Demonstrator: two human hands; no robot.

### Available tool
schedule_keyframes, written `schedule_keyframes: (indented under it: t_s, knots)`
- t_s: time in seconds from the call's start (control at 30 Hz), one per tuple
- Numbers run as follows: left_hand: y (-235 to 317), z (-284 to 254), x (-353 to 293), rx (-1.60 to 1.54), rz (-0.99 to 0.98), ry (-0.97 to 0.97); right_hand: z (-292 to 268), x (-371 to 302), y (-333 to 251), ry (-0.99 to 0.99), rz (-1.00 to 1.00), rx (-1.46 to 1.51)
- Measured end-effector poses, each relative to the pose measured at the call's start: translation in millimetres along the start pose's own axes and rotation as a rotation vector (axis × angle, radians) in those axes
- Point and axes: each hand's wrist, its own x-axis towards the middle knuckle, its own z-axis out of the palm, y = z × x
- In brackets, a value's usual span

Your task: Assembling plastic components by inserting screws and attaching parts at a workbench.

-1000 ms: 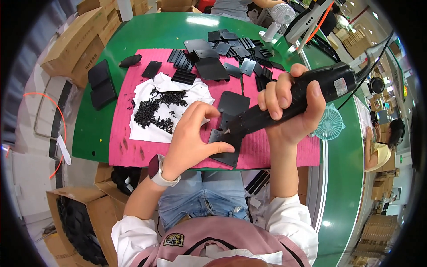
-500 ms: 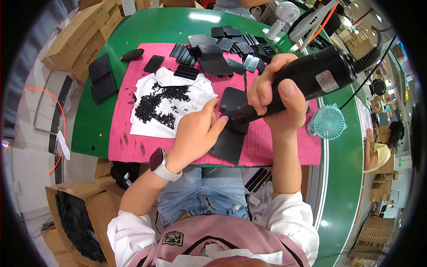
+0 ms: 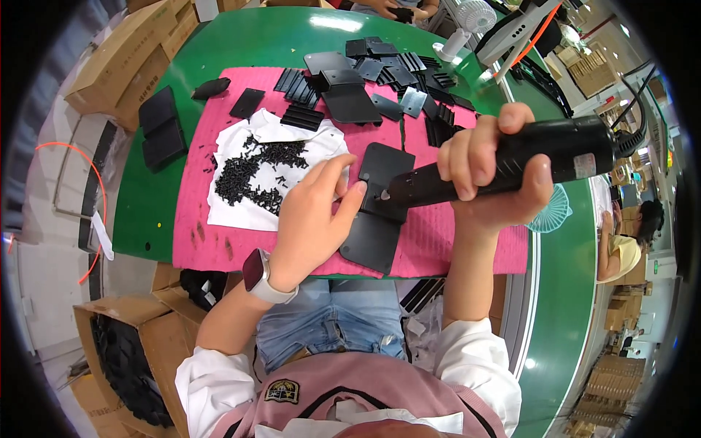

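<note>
My right hand point(image 3: 496, 164) is wrapped round a black electric screwdriver point(image 3: 562, 148), lying nearly level with its tip pointing left. The tip is over the middle of a black plate assembly point(image 3: 371, 244); whether it touches cannot be told. At the left edge of that assembly is my left hand point(image 3: 314, 215), thumb and index finger apart, with no object visible between them. The other left fingers are partly hidden. Left of this hand, a white cloth point(image 3: 241, 213) bears a loose heap of small black screws point(image 3: 237, 177).
A pink mat point(image 3: 212, 244) covers part of the green table point(image 3: 146, 212). Black plates and ribbed pieces point(image 3: 350, 104) are piled at the back. A teal fan point(image 3: 549, 210) stands right, partly behind my right hand. A co-worker's hands point(image 3: 394, 9) show at the far edge.
The screwdriver has swung closer to level, its rear end moving right, and my right hand shifted right with it. My left thumb has drawn slightly back from the tip. A co-worker's hands have come into view.
</note>
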Motion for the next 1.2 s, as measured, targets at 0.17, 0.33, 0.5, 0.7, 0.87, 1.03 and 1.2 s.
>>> schedule_keyframes:
  t_s: [0.17, 0.33, 0.5, 0.7, 0.87, 1.03, 1.2]
  knots:
    - [6.1, -4.3, -1.0, -0.268, 0.213, -0.076, -8.2, -2.9, -1.8, -0.028, -0.036, 0.113]
    - [-4.5, 1.9, -1.4, -0.119, 0.354, -0.046, -13.1, -6.0, -1.6, -0.045, -0.066, 0.161]
    - [-2.3, -2.9, -5.6, -0.252, 0.224, -0.054, -10.0, -11.2, -2.3, -0.027, -0.108, 0.197]
    - [-5.8, -5.7, -8.5, -0.375, 0.145, -0.046, 2.5, -20.3, 2.6, -0.008, -0.119, 0.157]
    - [-10.8, -9.1, -7.5, -0.449, 0.23, -0.074, -3.1, -16.2, 4.5, 0.136, -0.132, 0.288]
    - [-3.2, -1.9, 0.3, -0.197, 0.047, 0.005, -4.2, -3.8, -6.6, 0.109, -0.072, 0.074]
    - [-3.3, -1.5, -1.5, -0.026, -0.078, -0.111, -1.1, -1.3, -4.7, -0.018, -0.033, -0.053]
